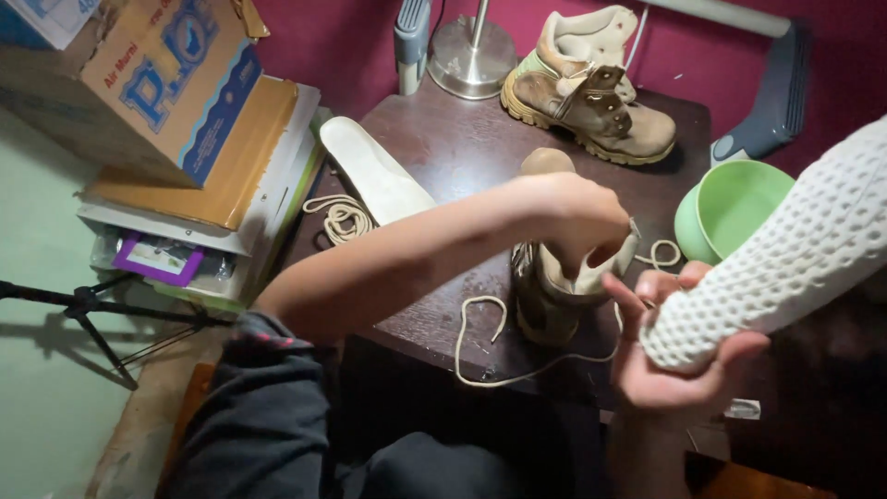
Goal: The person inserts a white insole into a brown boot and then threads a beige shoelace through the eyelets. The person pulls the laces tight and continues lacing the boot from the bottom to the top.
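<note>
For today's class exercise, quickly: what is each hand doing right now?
Left hand: closed, gripping the boot at its opening.
Right hand: open, palm up, around a white knitted sleeve.

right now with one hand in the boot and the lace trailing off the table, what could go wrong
The loose lace loops past the table edge, so it could snag and tug the boot over. The left hand grips only the boot's collar, so the boot may tip. The green bowl sits close beside the right hand and could get knocked.
</note>
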